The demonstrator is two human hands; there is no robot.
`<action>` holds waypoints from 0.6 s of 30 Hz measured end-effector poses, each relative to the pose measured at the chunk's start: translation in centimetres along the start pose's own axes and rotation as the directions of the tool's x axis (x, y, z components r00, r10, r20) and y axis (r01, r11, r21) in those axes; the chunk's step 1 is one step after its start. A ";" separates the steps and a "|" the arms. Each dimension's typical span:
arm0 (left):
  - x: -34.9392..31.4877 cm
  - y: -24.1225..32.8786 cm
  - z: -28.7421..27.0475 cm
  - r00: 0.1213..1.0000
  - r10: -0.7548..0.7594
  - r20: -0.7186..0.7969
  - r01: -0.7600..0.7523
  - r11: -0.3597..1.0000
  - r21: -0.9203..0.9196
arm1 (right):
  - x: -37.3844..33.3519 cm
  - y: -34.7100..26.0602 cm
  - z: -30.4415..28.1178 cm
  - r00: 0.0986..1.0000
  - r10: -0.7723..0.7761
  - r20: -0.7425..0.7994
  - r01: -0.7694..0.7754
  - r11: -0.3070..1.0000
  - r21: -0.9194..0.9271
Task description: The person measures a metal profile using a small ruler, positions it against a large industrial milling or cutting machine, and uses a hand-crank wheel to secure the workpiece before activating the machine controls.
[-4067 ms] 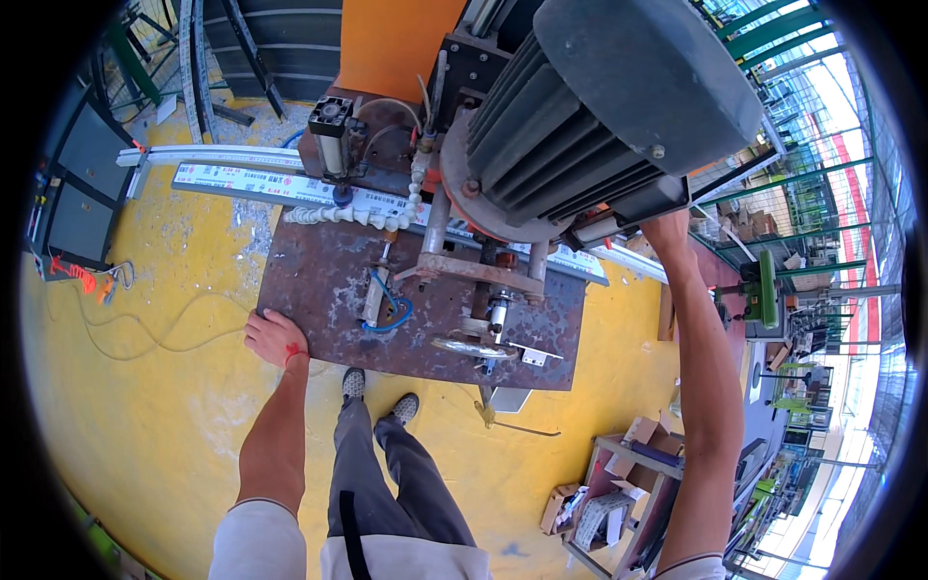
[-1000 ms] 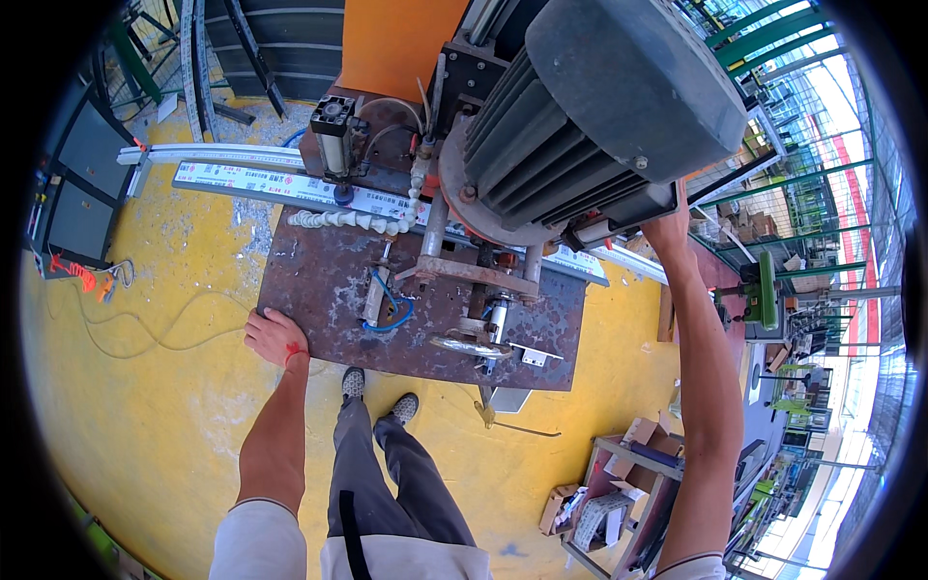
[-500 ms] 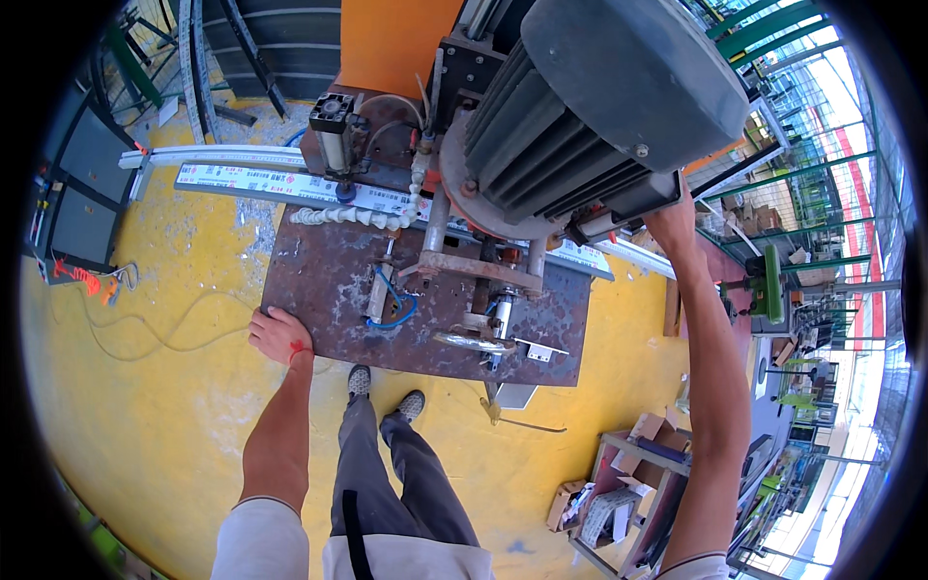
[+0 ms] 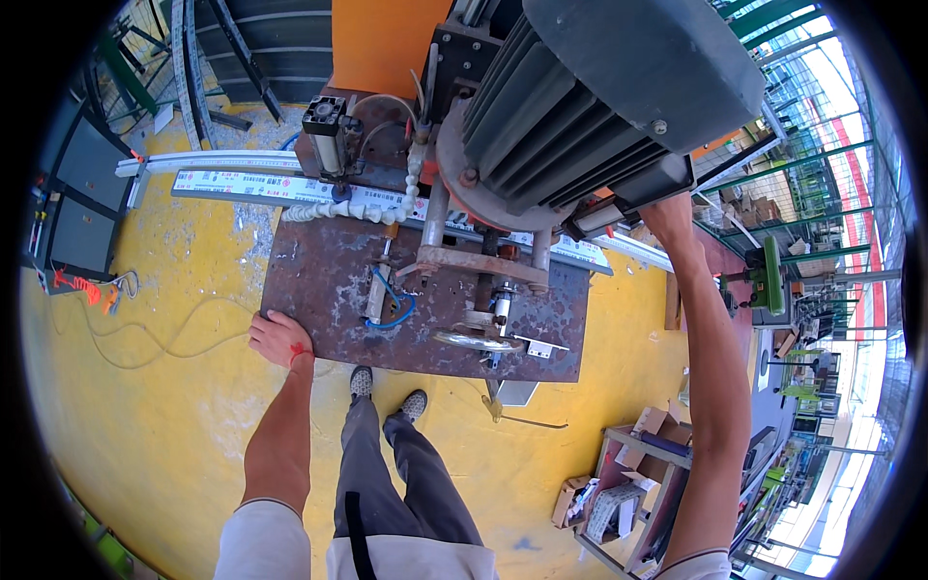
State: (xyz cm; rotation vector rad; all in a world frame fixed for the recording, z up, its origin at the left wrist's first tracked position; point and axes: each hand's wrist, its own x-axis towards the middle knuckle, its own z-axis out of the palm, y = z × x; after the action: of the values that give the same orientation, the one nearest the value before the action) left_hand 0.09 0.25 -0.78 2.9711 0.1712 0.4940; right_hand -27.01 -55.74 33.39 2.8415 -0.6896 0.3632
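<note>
My left hand [image 4: 278,337] rests on the left front corner of a worn dark metal machine table [image 4: 329,333], fingers stretched and a red string on the wrist. On the far right my arm reaches up to the big grey finned motor [image 4: 551,116]. My right hand [image 4: 667,218] is against the underside of the motor's dark box; its fingers are hidden there. A long pale metal profile [image 4: 232,184] in printed film lies across the table behind the motor bracket. An upright air cylinder [image 4: 333,150] stands over the profile. A handwheel [image 4: 476,340] sits near the front edge.
A white segmented coolant hose [image 4: 343,211] curves over the table. Dark cabinets [image 4: 87,198] stand left; a loose cable [image 4: 169,348] crosses the yellow floor. At lower right is a cart [image 4: 619,483] with open cartons. An orange panel [image 4: 382,43] rises behind the machine.
The motor appears slightly farther right and up in the picture, and the view has shifted a little. My left hand stays on the table corner; my right hand stays at the motor box.
</note>
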 end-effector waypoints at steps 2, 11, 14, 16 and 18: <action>0.0 -0.1 -0.1 1.000 -0.001 0.001 0.001 1.000 -0.001 | -0.1 0.0 0.2 0.999 0.023 0.044 -0.023 1.000 -0.008; -0.4 0.2 0.7 1.000 0.023 -0.020 -0.023 1.000 -0.015 | -0.5 1.7 0.0 1.000 0.005 0.020 -0.005 1.000 0.017; 0.0 -0.8 1.4 1.000 0.014 0.007 -0.014 1.000 0.009 | -0.2 -0.1 -0.6 0.992 0.110 0.058 -0.115 0.989 0.090; 0.4 -1.3 1.7 1.000 0.007 0.013 -0.007 1.000 0.019 | -0.3 -0.4 -0.5 0.985 0.161 0.053 -0.168 0.973 0.156; 0.2 -1.4 2.4 1.000 0.017 -0.014 -0.017 0.999 0.035 | -1.3 -0.5 -1.1 0.985 0.171 -0.038 -0.153 0.947 0.283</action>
State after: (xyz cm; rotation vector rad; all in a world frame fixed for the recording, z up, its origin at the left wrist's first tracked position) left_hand 0.98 1.46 -3.17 3.0057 0.1576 0.5193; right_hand -28.10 -54.54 34.04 3.0259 -0.9308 0.6175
